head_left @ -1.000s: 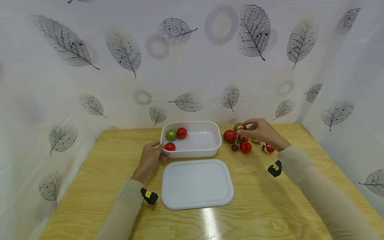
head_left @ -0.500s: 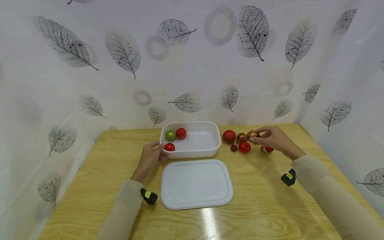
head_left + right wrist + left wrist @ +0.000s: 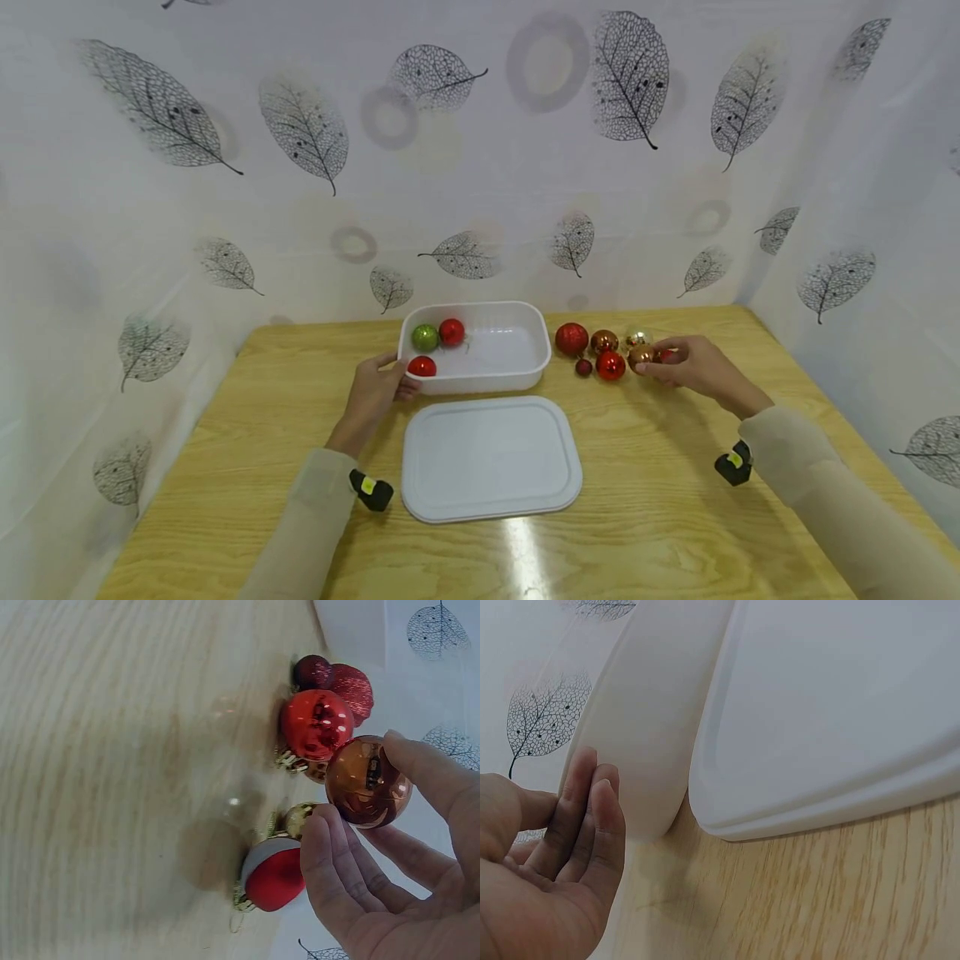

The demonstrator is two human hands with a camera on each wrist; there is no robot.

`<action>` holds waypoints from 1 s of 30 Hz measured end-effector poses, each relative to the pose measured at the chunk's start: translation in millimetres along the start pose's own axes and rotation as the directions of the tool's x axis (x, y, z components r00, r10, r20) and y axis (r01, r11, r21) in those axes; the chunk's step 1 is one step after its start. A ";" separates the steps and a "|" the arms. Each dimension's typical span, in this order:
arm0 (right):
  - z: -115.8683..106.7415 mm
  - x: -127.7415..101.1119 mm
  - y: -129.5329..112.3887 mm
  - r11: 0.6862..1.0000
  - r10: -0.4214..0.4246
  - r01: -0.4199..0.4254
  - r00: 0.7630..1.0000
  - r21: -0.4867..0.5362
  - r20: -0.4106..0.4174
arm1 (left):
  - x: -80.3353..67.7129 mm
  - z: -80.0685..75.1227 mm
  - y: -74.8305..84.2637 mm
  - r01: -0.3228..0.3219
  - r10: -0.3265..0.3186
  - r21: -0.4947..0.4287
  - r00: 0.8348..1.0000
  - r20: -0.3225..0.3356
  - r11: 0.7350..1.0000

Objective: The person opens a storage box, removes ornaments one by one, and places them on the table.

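In the head view, my left hand (image 3: 375,392) grips the left front corner of a white plastic container (image 3: 480,384), thumb at the rim and fingers along the outer wall. Inside it sit a green glitter Christmas ball (image 3: 424,337) and two red ones, one at the back (image 3: 452,332) and one at the front (image 3: 422,367). My right hand (image 3: 699,371) pinches a shiny copper Christmas ball (image 3: 366,782) between thumb and fingertips. Below it in the right wrist view lie a gold ball (image 3: 298,819) and a red-and-white ball (image 3: 274,879).
Right of the container lie a red textured ball (image 3: 572,339), another copper ball (image 3: 604,341), a shiny red ball (image 3: 611,365) and a small dark red one (image 3: 583,367). A white lid (image 3: 491,458) lies flat in front on the wooden table (image 3: 637,533). Patterned curtain hangs behind.
My right hand has taken a copper ball from the back of the group and carried it right and toward the front. My left hand keeps its grip on the container.
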State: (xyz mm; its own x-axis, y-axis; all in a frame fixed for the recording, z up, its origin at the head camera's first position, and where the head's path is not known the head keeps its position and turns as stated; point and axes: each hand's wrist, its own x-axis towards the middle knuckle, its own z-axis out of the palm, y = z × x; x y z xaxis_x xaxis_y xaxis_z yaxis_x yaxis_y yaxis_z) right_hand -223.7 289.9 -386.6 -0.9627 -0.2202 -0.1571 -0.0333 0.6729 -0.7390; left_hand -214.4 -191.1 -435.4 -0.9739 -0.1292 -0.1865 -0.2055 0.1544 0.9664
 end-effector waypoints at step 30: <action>20.1 -2.4 26.7 0.998 0.045 -0.049 0.997 0.051 0.061 | -0.9 -0.5 0.8 -0.032 0.033 -0.034 0.999 0.022 0.999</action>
State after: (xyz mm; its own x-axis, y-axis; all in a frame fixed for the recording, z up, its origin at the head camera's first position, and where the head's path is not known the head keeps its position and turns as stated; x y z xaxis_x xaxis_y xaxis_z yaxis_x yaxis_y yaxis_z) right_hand -216.9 294.2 -419.1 -0.9450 -0.2322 -0.2305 0.0273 0.6459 -0.7629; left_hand -213.6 -191.4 -434.4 -0.9820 -0.1023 -0.1588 -0.1711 0.1249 0.9773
